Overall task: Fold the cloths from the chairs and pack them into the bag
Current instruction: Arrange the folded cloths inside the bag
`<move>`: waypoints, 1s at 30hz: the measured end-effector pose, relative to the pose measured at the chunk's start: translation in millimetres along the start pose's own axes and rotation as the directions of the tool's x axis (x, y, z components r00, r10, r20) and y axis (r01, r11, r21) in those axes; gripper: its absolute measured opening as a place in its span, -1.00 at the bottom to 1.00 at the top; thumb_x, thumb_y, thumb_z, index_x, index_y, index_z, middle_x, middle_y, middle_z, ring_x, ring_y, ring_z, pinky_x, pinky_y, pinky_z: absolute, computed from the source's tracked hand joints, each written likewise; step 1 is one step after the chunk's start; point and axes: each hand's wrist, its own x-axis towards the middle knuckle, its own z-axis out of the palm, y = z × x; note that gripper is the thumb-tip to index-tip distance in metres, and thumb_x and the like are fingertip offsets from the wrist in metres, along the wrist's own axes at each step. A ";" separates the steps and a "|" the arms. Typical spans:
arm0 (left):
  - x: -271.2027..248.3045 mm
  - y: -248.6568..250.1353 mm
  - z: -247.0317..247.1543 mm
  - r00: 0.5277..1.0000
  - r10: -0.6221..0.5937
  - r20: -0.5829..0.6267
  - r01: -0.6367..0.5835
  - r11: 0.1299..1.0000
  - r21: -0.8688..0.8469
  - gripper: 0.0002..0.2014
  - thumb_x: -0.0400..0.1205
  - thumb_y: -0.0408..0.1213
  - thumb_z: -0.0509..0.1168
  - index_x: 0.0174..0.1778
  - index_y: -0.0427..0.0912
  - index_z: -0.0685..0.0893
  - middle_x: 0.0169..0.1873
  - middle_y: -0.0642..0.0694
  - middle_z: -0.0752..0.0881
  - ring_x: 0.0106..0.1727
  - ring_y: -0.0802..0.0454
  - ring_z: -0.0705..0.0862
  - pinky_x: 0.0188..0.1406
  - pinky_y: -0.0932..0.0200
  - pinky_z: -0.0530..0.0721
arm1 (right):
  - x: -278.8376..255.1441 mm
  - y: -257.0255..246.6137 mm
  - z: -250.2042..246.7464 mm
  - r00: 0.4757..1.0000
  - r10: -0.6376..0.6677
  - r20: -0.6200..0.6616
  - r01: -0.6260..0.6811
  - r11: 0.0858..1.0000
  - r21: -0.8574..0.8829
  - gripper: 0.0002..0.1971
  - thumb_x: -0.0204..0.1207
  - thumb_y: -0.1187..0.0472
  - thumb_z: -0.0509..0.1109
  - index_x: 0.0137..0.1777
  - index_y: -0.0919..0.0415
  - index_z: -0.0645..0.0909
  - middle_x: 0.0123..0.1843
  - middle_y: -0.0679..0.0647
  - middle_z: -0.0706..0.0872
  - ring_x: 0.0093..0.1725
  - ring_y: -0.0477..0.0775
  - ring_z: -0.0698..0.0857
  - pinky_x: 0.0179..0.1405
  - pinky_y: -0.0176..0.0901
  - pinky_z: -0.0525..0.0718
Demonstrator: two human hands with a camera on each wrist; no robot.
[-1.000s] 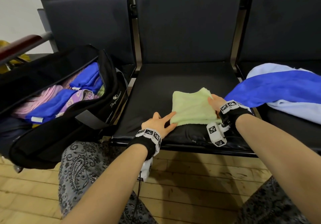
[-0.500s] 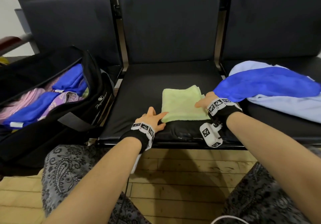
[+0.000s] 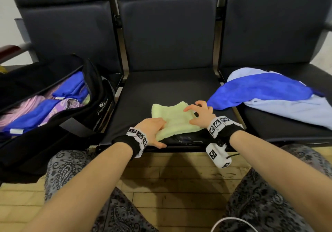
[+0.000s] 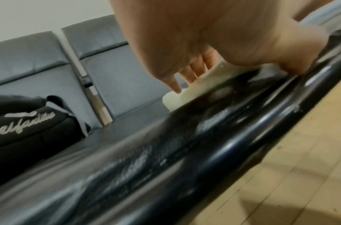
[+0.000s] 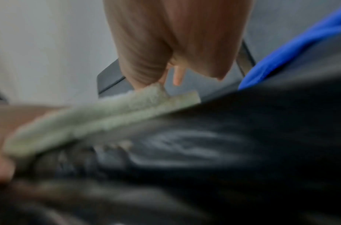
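Note:
A folded pale green cloth [image 3: 172, 119] lies near the front edge of the middle chair seat [image 3: 161, 87]. My left hand [image 3: 160, 132] grips its near left corner, fingers over the top and thumb at the front edge; the left wrist view shows the cloth [image 4: 184, 97] under those fingers. My right hand [image 3: 193, 114] has curled fingers on the right edge, and the blurred right wrist view shows a raised layer of the cloth [image 5: 108, 118] at the thumb. The open black bag [image 3: 100, 105] sits on the left chair with blue, pink and purple cloths inside.
A bright blue cloth [image 3: 260, 91] lies across a light blue cloth [image 3: 296, 111] on the right chair, its tip close to my right hand. Chair backs stand behind. My knees and the wooden floor [image 3: 170, 177] are below the seat edge.
My left hand moved from lying flat beside the cloth to gripping its near left corner. My right hand's fingers curled onto the right edge. The head view shifted left.

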 end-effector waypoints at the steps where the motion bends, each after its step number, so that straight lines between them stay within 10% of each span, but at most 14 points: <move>1: -3.5 -0.9 0.8 0.999 -0.039 0.008 0.039 0.998 -0.049 -0.46 0.34 0.11 0.52 -0.11 -0.04 0.30 -0.04 -0.04 0.58 -0.09 -0.05 0.57 -0.18 0.16 0.50 | -3.5 -0.6 2.2 0.997 -0.077 -0.026 0.075 0.996 -0.058 -0.58 0.41 0.30 0.37 0.18 -0.18 0.64 0.57 -0.12 0.23 0.58 0.25 0.13 0.45 0.06 0.22; 3: -9.8 -3.2 0.3 0.994 -0.110 0.004 0.109 0.981 -0.158 -0.45 0.33 0.04 0.55 -0.04 -0.03 0.31 -0.11 -0.04 0.60 -0.18 -0.04 0.57 -0.22 0.11 0.56 | -4.7 0.7 4.8 0.974 -0.227 0.014 0.227 0.966 -0.125 -0.67 0.45 0.35 0.33 0.06 -0.07 0.73 0.59 -0.23 0.31 0.69 0.12 -0.08 0.57 0.09 -0.01; 5: -14.0 -8.2 -0.6 0.990 -0.139 -0.010 0.134 0.969 -0.206 -0.44 0.33 0.03 0.54 0.04 0.02 0.34 -0.13 -0.03 0.63 -0.18 -0.03 0.61 -0.16 0.06 0.63 | -5.0 3.1 7.5 0.964 -0.253 0.087 0.255 0.967 -0.021 -0.71 0.50 0.36 0.31 0.08 0.04 0.76 0.47 -0.14 0.54 0.67 0.05 0.13 0.58 -0.09 0.04; 7: -15.8 -13.0 -1.5 0.988 -0.143 -0.050 0.127 0.963 -0.236 -0.52 0.41 0.03 0.48 0.11 0.08 0.39 -0.14 0.04 0.63 -0.16 0.00 0.61 -0.11 0.09 0.63 | -8.8 4.1 6.1 0.971 -0.196 0.135 0.175 0.973 0.152 -0.79 0.54 0.23 0.39 0.11 0.03 0.75 0.16 -0.03 0.75 0.34 -0.03 0.59 0.35 -0.26 0.38; 9: -14.5 -15.3 -1.4 0.983 -0.151 -0.100 0.122 0.960 -0.250 -0.64 0.54 0.00 0.36 0.22 0.09 0.47 -0.18 0.08 0.60 -0.17 0.02 0.57 -0.09 0.13 0.58 | -13.8 5.2 5.0 0.970 -0.148 0.191 0.101 0.966 0.237 -0.73 0.48 -0.02 0.48 0.15 -0.02 0.72 -0.01 -0.07 0.70 0.01 -0.10 0.62 0.14 -0.29 0.46; 13: -6.6 -14.7 2.1 0.954 -0.261 -0.147 0.205 0.927 -0.315 -0.67 0.68 0.01 0.18 0.31 -0.01 0.54 -0.21 -0.15 0.68 -0.12 -0.12 0.64 -0.15 0.12 0.50 | -16.4 6.1 7.4 0.937 -0.177 0.301 0.115 0.970 0.213 -0.48 0.35 -0.04 0.59 0.28 0.03 0.55 0.25 -0.11 0.59 0.26 -0.15 0.49 0.37 -0.14 0.47; 19: -13.7 -23.7 3.3 0.942 -0.325 -0.087 0.207 0.764 -0.611 -0.67 0.71 -0.04 0.16 0.38 0.01 0.53 0.17 -0.09 0.69 0.21 -0.04 0.62 0.18 0.14 0.51 | -14.3 6.9 7.1 0.981 -0.185 0.062 0.158 0.940 0.303 -0.78 0.46 0.31 0.48 0.08 0.09 0.69 -0.03 -0.05 0.73 0.02 -0.03 0.67 0.08 -0.25 0.53; 30: -0.6 -38.5 0.3 0.844 -0.536 -0.020 0.290 0.487 -0.824 -0.60 0.69 -0.06 0.19 0.45 -0.06 0.49 0.33 -0.05 0.60 0.38 -0.05 0.53 0.39 0.10 0.41 | 4.7 -26.4 16.8 0.998 0.058 0.009 -0.052 0.806 0.589 -0.75 0.56 0.18 0.31 -0.15 0.41 0.64 -0.15 0.19 0.67 -0.09 0.12 0.63 -0.02 0.00 0.57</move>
